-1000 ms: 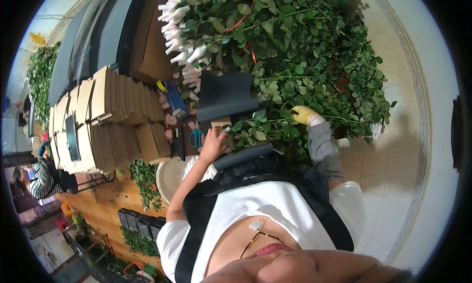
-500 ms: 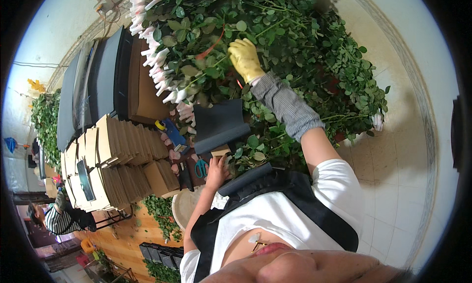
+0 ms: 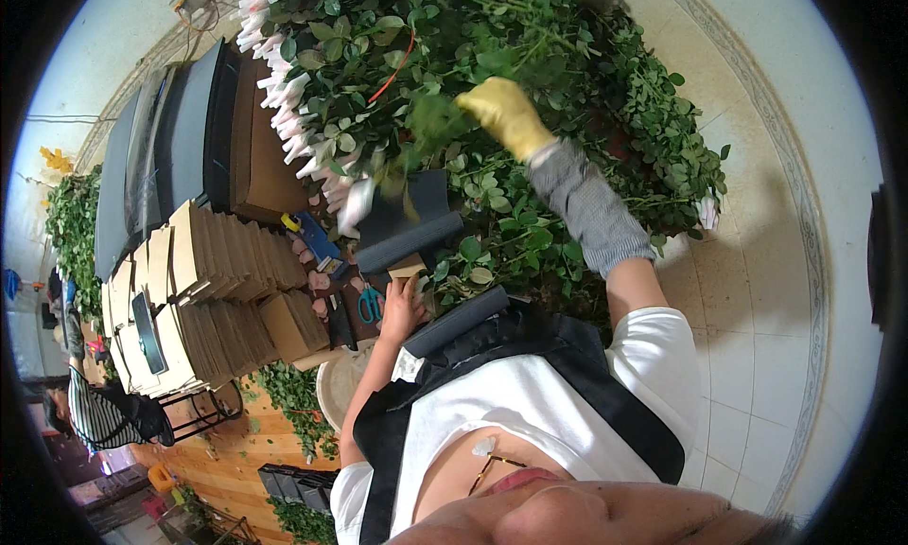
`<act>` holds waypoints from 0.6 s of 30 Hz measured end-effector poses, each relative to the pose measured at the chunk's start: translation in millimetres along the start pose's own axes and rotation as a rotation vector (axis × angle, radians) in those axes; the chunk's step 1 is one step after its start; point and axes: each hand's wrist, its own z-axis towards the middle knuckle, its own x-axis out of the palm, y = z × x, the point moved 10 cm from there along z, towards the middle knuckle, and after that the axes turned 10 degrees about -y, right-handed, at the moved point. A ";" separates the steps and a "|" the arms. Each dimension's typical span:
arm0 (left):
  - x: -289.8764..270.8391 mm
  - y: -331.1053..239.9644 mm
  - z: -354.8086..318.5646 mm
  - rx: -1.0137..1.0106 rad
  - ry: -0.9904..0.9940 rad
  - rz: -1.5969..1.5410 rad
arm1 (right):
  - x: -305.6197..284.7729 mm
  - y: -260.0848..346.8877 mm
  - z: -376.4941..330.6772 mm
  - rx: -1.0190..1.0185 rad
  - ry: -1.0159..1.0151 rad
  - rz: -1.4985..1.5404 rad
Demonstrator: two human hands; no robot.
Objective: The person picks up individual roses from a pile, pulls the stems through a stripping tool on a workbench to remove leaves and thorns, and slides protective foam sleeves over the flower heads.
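Observation:
My right hand point(image 3: 506, 117), in a yellow rubber glove with a grey knit cuff, closes around a leafy rose stem point(image 3: 437, 121). Motion blurs the stem, and its pale sleeved head point(image 3: 357, 204) hangs toward the lower left. Below lies a large heap of leafy roses point(image 3: 511, 204), with white-pink sleeved heads point(image 3: 284, 105) along its left edge. My bare left hand point(image 3: 402, 308) rests at the near end of a dark grey sheet point(image 3: 416, 200) with a rolled edge. Its fingers touch a small cardboard piece point(image 3: 407, 266); whether they grip it is unclear.
Teal-handled scissors point(image 3: 370, 304), a black-bladed tool point(image 3: 340, 323) and a blue box point(image 3: 317, 242) lie left of my left hand. Beyond them stand cardboard stacks point(image 3: 218, 299) and dark grey sheets point(image 3: 184, 138). Another person point(image 3: 99, 403) works at the far left.
My right hand has moved slightly right and toward me, lifting a rose stem off the heap. My left hand stays by the cardboard piece. The view has shifted a little.

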 end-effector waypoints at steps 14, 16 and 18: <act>0.8 2.0 -7.3 -0.049 -0.041 -0.046 | -25.7 3.4 -59.2 -0.089 -0.137 -0.032; 0.2 3.0 -3.8 -0.056 -0.035 -0.042 | -46.9 39.3 -36.6 -0.071 -0.206 0.103; 2.2 5.9 -5.2 -0.057 -0.019 -0.031 | -72.9 91.8 -13.5 -0.181 -0.294 0.251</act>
